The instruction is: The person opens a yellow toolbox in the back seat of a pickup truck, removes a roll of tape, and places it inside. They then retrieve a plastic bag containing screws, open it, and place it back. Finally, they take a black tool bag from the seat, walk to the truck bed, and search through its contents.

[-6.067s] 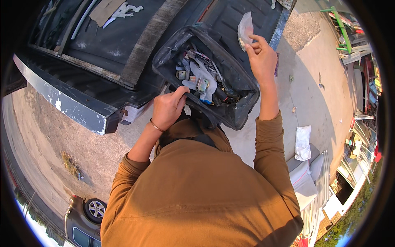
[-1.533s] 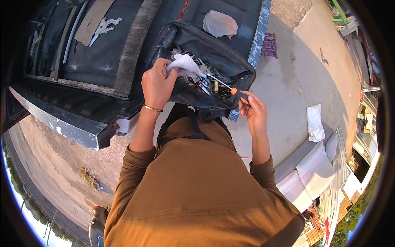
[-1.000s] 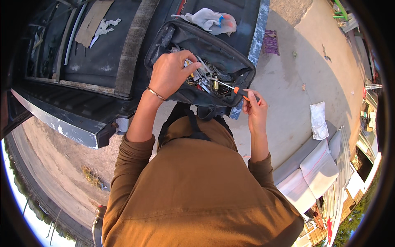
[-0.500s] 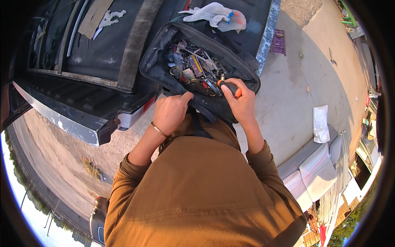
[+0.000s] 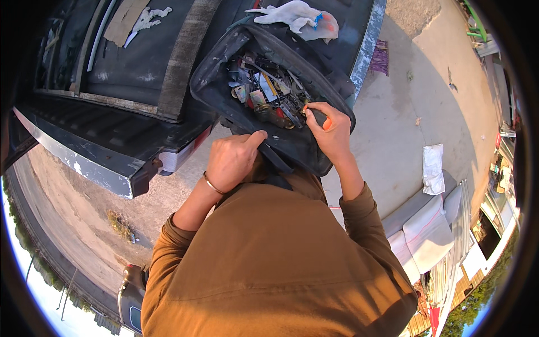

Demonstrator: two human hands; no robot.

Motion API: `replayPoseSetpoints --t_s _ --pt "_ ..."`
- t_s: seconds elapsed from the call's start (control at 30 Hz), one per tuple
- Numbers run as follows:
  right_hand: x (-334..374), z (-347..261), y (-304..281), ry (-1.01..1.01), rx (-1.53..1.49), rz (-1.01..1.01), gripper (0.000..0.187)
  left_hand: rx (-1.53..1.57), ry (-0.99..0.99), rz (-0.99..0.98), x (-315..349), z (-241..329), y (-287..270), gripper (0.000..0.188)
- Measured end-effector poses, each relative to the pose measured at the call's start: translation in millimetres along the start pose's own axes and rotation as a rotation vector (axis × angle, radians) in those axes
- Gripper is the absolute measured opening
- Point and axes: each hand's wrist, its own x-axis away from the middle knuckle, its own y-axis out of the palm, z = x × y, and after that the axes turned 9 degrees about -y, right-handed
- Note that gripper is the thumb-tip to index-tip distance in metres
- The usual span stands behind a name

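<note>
An open black tool bag (image 5: 210,84) is in front of me, tilted, with a jumble of small tools and metal parts (image 5: 266,87) inside. My left hand (image 5: 231,160) is closed on the bag's near rim, thumb laid along the edge. Over the bag's right end, my right hand (image 5: 332,137) is closed round a tool with a black-and-orange handle (image 5: 320,118). Its fingers cover much of the handle, and its working end cannot be made out.
White work gloves (image 5: 295,16) lie just beyond the bag on the dark truck bed. The tailgate (image 5: 78,151) juts out at left. A strip of cardboard (image 5: 126,22) rests farther in. To the right, a white sack (image 5: 433,168) sits by a grey padded seat (image 5: 415,208).
My right hand has turned slightly and its fingertips now cover the tool's front end. The bag's near side has shifted a little, and my left hand keeps its hold on the rim.
</note>
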Motion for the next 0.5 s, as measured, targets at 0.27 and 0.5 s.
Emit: replayPoseSetpoints --t_s 0.27,0.5 --pt "-5 2 -10 0.019 0.034 0.103 0.012 0.031 0.007 0.018 1 -1 0 0.025" --pt "-27 9 -34 -0.086 0.16 0.2 0.013 0.04 0.032 0.06 -7 2 4 0.022"
